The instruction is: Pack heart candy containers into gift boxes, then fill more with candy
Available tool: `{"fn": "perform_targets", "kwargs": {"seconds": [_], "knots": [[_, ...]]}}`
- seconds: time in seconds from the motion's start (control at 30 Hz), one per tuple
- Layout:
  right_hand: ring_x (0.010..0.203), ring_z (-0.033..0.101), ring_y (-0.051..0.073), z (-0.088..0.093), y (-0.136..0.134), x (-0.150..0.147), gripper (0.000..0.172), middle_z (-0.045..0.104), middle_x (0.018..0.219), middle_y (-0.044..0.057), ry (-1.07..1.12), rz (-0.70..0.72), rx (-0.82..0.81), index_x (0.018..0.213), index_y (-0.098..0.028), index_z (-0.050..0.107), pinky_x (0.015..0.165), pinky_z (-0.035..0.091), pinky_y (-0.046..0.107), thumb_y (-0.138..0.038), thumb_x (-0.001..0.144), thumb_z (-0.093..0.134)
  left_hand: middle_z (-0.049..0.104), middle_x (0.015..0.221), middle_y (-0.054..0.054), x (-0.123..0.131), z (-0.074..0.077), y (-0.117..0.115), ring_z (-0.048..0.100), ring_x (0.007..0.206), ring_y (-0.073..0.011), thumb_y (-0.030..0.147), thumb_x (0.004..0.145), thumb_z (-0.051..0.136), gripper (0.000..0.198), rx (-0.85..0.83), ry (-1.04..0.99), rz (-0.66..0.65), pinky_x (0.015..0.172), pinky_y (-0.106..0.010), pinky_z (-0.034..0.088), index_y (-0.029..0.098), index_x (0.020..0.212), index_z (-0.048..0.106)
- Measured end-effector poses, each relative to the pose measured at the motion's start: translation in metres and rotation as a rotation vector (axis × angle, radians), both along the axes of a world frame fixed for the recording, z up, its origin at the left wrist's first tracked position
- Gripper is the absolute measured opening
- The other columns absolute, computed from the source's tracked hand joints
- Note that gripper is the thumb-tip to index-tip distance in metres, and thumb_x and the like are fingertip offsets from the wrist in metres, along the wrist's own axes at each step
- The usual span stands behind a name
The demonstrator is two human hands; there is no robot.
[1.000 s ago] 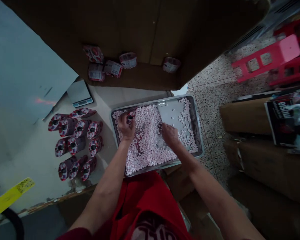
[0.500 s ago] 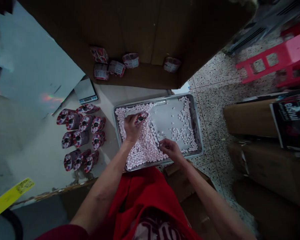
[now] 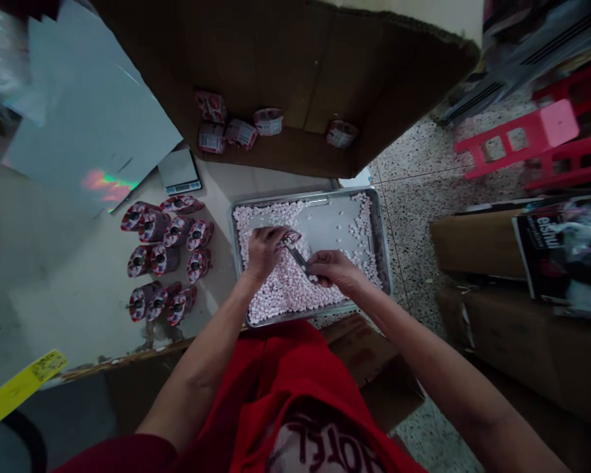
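A metal tray (image 3: 381,243) holds a heap of small pink and white candies (image 3: 285,289), piled mostly on its left and near side. My left hand (image 3: 262,253) is closed round a small red patterned pouch (image 3: 290,236), held tilted over the heap. My right hand (image 3: 332,269) grips a metal scoop (image 3: 298,257) whose tip points into the pouch's mouth. Both hands hover over the middle of the tray.
Several filled patterned pouches (image 3: 165,259) stand in rows left of the tray. A small scale (image 3: 178,172) sits behind them. A large cardboard box (image 3: 295,85) with a few pouches (image 3: 236,131) lies beyond. Red stools (image 3: 532,135) and brown cartons (image 3: 502,289) stand on the floor right.
My right hand has drawn the scoop through the candies toward me, then lifted it to the pouch in my left hand. The heap has shifted left, baring more tray.
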State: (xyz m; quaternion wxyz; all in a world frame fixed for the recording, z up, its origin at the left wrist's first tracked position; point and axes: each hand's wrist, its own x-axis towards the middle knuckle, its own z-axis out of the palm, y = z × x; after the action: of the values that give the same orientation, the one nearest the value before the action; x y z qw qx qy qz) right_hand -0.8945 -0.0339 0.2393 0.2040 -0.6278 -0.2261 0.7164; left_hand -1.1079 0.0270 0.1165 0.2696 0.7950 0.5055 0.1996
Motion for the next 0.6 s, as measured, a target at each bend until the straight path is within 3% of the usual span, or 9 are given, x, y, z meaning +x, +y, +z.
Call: {"fn": "perform_targets", "kwargs": {"seconds": [0.07, 0.13, 0.3, 0.4, 0.5, 0.6], "knots": [[0.039, 0.045, 0.008, 0.001, -0.016, 0.011, 0.024, 0.059, 0.052, -0.005, -0.014, 0.048, 0.011, 0.081, -0.019, 0.065, 0.040, 0.031, 0.021, -0.036, 0.066, 0.073, 0.069, 0.120, -0.013, -0.004, -0.005, -0.006, 0.059, 0.115, -0.0317, 0.026, 0.087, 0.072, 0.044, -0.037, -0.015, 0.082, 0.107, -0.044, 0.044, 0.027, 0.131, 0.073], [0.043, 0.048, 0.010, -0.008, -0.040, 0.022, 0.022, 0.059, 0.055, -0.005, -0.167, 0.126, 0.073, 0.086, -0.020, 0.066, 0.044, 0.034, 0.022, -0.035, 0.071, 0.070, 0.069, 0.119, -0.014, -0.006, -0.012, -0.015, 0.059, 0.115, -0.0323, 0.032, 0.087, 0.073, 0.042, -0.068, -0.052, 0.219, 0.109, -0.045, 0.043, 0.024, 0.128, 0.074], [0.071, 0.066, 0.016, -0.074, -0.090, 0.013, 0.014, 0.073, 0.078, 0.005, -0.931, 0.552, 0.197, 0.099, -0.019, 0.067, 0.063, 0.036, 0.025, -0.016, 0.088, 0.058, 0.063, 0.137, -0.015, 0.018, -0.036, -0.045, 0.056, 0.132, -0.0296, 0.035, 0.092, 0.068, 0.044, -0.115, -0.290, 0.567, 0.116, -0.042, 0.043, 0.020, 0.134, 0.067], [0.087, 0.069, 0.020, -0.112, -0.091, -0.020, 0.019, 0.076, 0.098, 0.012, -0.967, 0.735, 0.237, 0.105, -0.017, 0.066, 0.068, 0.036, 0.027, -0.013, 0.096, 0.049, 0.058, 0.147, -0.013, 0.054, -0.045, -0.056, 0.051, 0.140, -0.0272, 0.035, 0.095, 0.066, 0.045, -0.168, -0.410, 0.596, 0.120, -0.040, 0.041, 0.024, 0.139, 0.063], [0.085, 0.068, 0.021, -0.131, -0.083, -0.041, 0.022, 0.076, 0.096, 0.011, -0.898, 0.606, 0.256, 0.111, -0.018, 0.065, 0.068, 0.035, 0.028, -0.022, 0.100, 0.047, 0.060, 0.143, -0.012, 0.085, -0.042, -0.058, 0.054, 0.137, -0.0265, 0.035, 0.096, 0.065, 0.043, -0.181, -0.479, 0.564, 0.119, -0.038, 0.041, 0.025, 0.138, 0.062], [0.071, 0.062, 0.018, -0.129, -0.086, -0.032, 0.024, 0.071, 0.080, 0.004, -0.802, 0.335, 0.276, 0.112, -0.018, 0.065, 0.066, 0.035, 0.027, -0.026, 0.094, 0.051, 0.062, 0.138, -0.012, 0.088, -0.030, -0.049, 0.057, 0.132, -0.0267, 0.034, 0.095, 0.065, 0.042, -0.152, -0.487, 0.564, 0.117, -0.038, 0.043, 0.024, 0.136, 0.063]]}}
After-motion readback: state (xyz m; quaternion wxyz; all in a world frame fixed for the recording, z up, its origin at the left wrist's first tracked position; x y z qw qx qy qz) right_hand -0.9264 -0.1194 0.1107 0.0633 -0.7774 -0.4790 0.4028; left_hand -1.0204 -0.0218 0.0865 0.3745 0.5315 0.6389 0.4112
